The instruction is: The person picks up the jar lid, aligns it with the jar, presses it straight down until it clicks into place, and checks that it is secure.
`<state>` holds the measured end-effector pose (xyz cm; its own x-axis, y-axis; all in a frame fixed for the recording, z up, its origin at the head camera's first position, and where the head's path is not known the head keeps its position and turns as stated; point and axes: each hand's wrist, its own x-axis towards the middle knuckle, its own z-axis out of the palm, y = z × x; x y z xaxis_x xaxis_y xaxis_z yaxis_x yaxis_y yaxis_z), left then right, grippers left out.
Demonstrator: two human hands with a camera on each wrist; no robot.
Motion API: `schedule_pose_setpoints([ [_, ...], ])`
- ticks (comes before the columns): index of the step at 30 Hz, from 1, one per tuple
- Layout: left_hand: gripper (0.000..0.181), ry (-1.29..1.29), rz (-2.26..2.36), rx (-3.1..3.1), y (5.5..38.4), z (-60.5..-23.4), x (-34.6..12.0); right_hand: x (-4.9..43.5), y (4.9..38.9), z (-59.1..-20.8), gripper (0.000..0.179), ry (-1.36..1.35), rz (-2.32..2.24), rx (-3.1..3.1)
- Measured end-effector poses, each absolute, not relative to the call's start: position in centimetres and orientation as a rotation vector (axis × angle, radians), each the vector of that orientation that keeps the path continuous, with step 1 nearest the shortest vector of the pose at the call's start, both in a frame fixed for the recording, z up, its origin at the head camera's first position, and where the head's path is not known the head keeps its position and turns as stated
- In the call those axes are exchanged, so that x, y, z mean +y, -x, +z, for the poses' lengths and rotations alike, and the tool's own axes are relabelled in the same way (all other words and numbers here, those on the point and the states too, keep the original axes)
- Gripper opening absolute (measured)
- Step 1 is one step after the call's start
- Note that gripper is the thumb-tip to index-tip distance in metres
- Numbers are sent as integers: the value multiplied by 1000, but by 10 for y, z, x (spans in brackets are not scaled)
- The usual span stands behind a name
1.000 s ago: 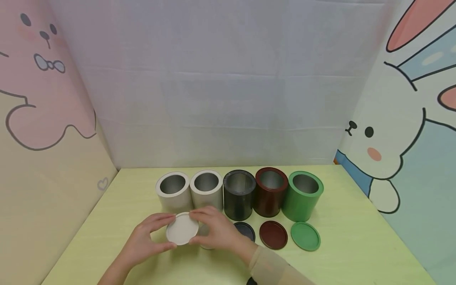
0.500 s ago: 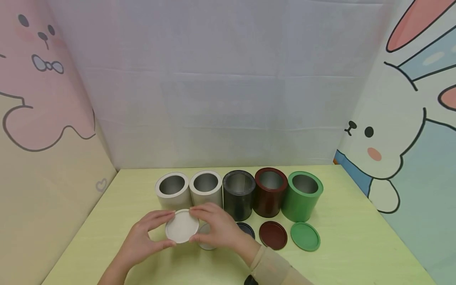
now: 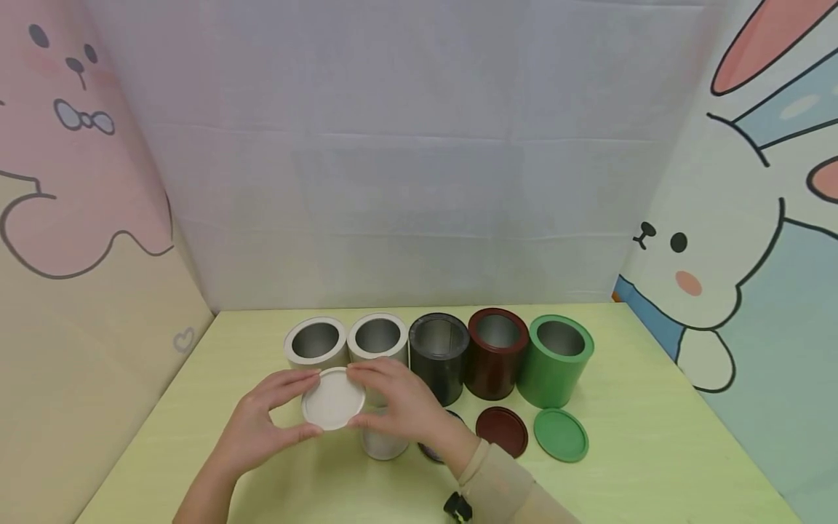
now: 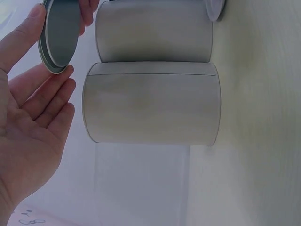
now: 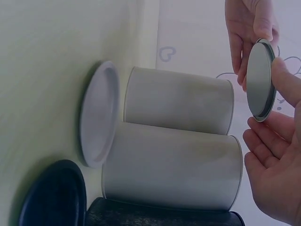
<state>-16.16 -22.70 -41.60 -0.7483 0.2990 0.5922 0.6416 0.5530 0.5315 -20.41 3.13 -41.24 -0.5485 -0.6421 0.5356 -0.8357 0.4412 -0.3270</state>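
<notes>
A round white lid is held up between both hands, pinched at its rim from either side. My left hand grips its left edge with thumb below and fingers above; my right hand does likewise at the right. In the right wrist view the lid's grey metallic underside shows. Just behind stand two open white cans, the left can and the right can, the latter partly hidden by my right hand. Another white lid lies on the table below that hand.
To the right, in the same row, stand an open black can, a dark red can and a green can. Before them lie a partly hidden black lid, a dark red lid and a green lid.
Both hands have raised the white lid and brought it slightly toward the white cans. More of the white lid on the table shows now; the cans stay put.
</notes>
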Motion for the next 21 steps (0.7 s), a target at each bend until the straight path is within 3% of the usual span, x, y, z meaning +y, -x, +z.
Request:
schedule_pose_setpoints([
  [21, 67, 749, -1035, -2393, 188, -399, -231, 27, 229, -390, 67, -1257, 878, -2423],
])
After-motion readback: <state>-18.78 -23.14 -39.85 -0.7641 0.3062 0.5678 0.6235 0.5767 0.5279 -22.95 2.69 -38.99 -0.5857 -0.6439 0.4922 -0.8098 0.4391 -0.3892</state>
